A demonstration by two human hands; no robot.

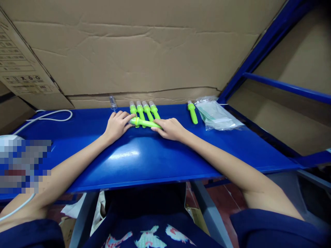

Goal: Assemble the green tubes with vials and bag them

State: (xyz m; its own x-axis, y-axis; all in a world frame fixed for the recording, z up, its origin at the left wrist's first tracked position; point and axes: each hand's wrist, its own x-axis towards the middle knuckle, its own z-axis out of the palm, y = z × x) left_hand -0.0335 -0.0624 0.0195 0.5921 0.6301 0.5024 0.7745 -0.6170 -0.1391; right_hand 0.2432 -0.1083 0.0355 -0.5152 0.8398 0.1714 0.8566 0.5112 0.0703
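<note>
Head view: a bright green tool (148,123) lies crosswise between my two hands, above the blue surface (165,155), its long axis running left to right with the right end sloping slightly toward me. My left hand (117,125) is at the ringed end, thumb and fingers pinched around the tip; my right hand (171,129) has its fingers closed on the plain handle end. Neither hand is nearer, since each has one end and the tool's middle spans the gap between them.

The tool is slim and smooth, with a wider head, a yellow ring (136,121) near it and a pale tip that my left fingers partly cover, so I cannot tell its exact shape.

Just beyond it is a row of four green tools (147,111), side by side, pointing away from me with clear tips toward the cardboard wall (144,55). The held tool crosses in front of their near ends; I cannot tell whether it touches them. A clear cap (113,103) is behind my left hand. Well to the right, a lone green tool (192,113) lies just beside a clear plastic bag (219,115).
</note>
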